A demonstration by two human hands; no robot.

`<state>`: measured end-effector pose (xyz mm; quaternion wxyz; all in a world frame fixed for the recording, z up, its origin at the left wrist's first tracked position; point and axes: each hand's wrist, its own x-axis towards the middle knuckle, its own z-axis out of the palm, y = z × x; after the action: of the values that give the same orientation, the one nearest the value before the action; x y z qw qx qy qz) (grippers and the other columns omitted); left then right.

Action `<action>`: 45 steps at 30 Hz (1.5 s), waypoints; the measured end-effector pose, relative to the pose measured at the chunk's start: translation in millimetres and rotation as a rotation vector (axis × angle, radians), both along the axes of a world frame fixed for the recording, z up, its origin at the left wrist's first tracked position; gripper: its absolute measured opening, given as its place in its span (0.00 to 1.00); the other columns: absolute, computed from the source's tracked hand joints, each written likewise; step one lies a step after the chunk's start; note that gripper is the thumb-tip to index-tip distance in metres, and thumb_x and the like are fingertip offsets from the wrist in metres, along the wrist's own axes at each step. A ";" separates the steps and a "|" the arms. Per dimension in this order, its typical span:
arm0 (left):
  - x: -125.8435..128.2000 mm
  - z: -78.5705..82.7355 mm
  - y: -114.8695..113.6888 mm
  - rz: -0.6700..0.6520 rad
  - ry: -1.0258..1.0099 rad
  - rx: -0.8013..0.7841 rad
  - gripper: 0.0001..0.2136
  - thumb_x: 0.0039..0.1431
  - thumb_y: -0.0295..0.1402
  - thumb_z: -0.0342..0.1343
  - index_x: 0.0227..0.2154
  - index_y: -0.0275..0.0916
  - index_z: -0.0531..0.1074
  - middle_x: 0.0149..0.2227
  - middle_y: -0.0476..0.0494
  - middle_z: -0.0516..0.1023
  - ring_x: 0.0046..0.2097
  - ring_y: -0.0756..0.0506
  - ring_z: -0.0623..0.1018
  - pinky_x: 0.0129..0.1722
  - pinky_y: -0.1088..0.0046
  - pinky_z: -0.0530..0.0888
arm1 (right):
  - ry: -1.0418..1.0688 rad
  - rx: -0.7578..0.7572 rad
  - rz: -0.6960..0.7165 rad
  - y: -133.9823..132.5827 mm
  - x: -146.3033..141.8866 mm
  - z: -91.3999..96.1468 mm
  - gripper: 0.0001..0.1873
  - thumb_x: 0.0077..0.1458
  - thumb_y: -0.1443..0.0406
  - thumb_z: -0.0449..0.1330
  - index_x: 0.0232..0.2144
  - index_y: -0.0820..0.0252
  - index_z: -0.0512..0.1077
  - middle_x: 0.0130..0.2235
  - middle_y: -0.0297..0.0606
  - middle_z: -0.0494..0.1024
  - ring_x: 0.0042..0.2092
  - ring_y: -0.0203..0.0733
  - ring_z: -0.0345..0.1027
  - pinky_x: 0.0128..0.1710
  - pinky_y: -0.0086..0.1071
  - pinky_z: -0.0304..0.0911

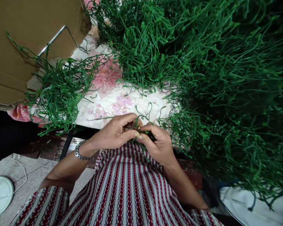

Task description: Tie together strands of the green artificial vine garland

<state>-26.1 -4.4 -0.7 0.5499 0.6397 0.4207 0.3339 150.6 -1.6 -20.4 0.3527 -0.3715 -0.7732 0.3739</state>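
Note:
My left hand [120, 131] and my right hand [158, 142] meet above my lap at the near edge of the cloth. Both are closed, thumbs and fingertips pinching green plastic-looking plant stems [138, 121] between them. A few thin stems poke up above the fingers, and others hang below the right hand. The fingers hide the exact point where the stems are gripped. To the left lies a loose tangle of similar green stems [58, 91]. A much larger heap of green stems [151, 47] fills the back and right side.
Under the stems lies a white cloth with pink flowers [141, 100]. An opened cardboard box [35, 22] stands back left, beside a bent metal rod [53, 39]. A round white object [1, 196] with a cord is on the floor at lower left. White material [257, 204] shows lower right.

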 end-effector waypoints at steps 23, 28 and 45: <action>-4.1 4.6 10.2 -0.458 0.150 -0.042 0.12 0.51 0.27 0.53 0.16 0.34 0.61 0.20 0.54 0.57 0.23 0.55 0.60 0.23 0.77 0.57 | 0.026 -0.027 0.524 16.1 9.6 -2.7 0.10 0.57 0.65 0.52 0.24 0.61 0.60 0.22 0.29 0.59 0.24 0.28 0.53 0.23 0.24 0.51; -3.3 8.1 7.1 -0.490 0.331 0.037 0.08 0.51 0.24 0.49 0.19 0.34 0.63 0.21 0.53 0.61 0.24 0.54 0.62 0.26 0.76 0.59 | -0.033 -0.078 0.577 16.7 10.1 -2.0 0.10 0.53 0.70 0.51 0.21 0.61 0.58 0.22 0.28 0.56 0.24 0.28 0.51 0.23 0.24 0.48; -8.6 8.1 15.9 -0.022 -0.048 0.029 0.07 0.50 0.29 0.58 0.21 0.34 0.68 0.21 0.52 0.64 0.24 0.54 0.63 0.24 0.79 0.60 | 0.105 -0.036 0.184 18.4 4.7 12.5 0.02 0.56 0.68 0.51 0.32 0.61 0.62 0.33 0.37 0.68 0.35 0.34 0.63 0.34 0.28 0.60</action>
<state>-34.7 11.5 7.4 0.5541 0.6442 0.3952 0.3491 155.2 16.9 -7.8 0.3500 -0.2850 -0.7777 0.4376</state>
